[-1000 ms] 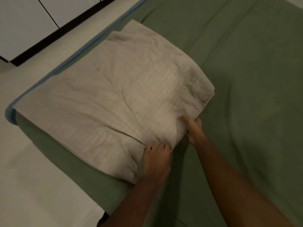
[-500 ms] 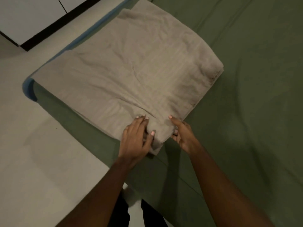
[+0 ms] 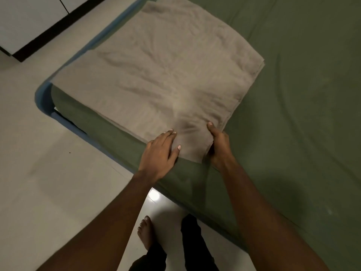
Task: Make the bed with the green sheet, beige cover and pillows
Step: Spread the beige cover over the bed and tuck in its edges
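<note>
Beige cover (image 3: 156, 75), folded into a thick square w/ creases, lies on the green sheet (image 3: 302, 114), at the sheet's corner by the bend of the blue bed frame (image 3: 42, 98). Left hand (image 3: 159, 153) lies flat on the cover's near corner at the sheet's front edge. Its fingers are straight, not clenched, pressing the cloth. Right hand (image 3: 219, 145), further in on the sheet, grasps that corner: thumb on top, fingers curled under, cloth bunched btwn them. Off the sheet's front edge: pale floor (image 3: 48, 173), a bare foot (image 3: 145, 231), dark trouser legs (image 3: 191, 245).
</note>
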